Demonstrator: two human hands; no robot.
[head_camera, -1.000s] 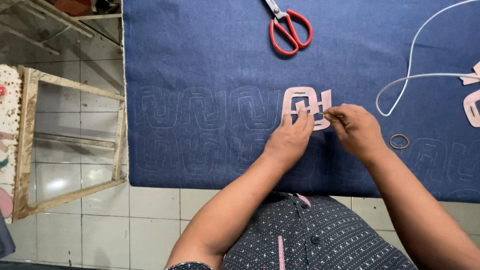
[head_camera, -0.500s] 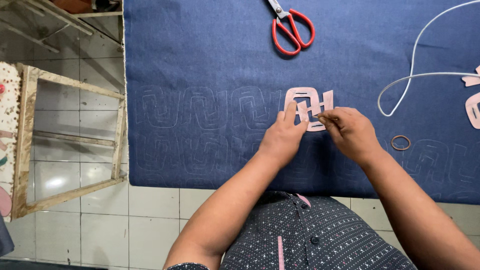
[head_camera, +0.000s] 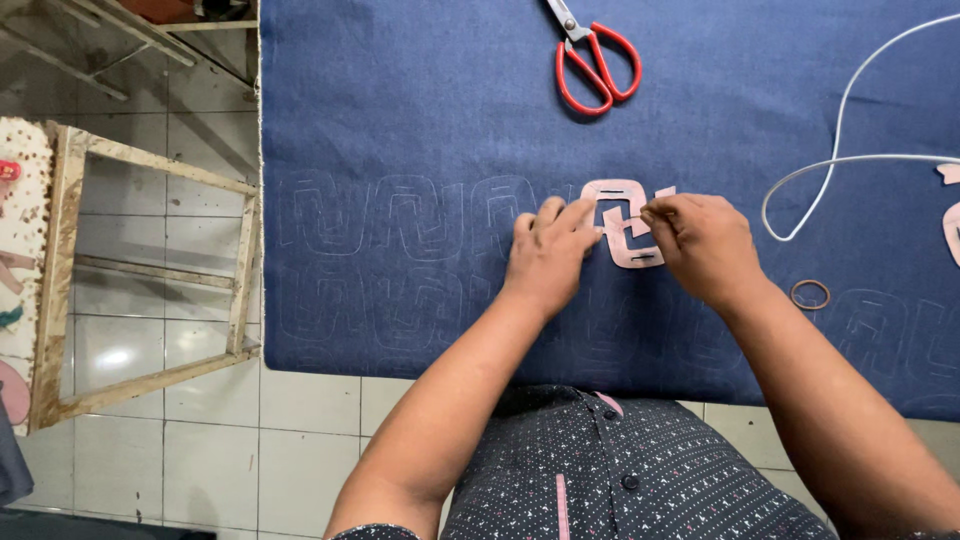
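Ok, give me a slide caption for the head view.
Both hands, left hand and right hand, press a pink cut-out template onto blue denim cloth; red scissors lie above.

White glazed tiles (head_camera: 190, 440) are covering the floor, their grey grout lines showing and a patch of light glaring off one near the left. A bare wooden frame (head_camera: 150, 270), stained and rough, is standing on the tiles beside the work surface. More timber slats (head_camera: 110, 30) are lying at the top left corner.
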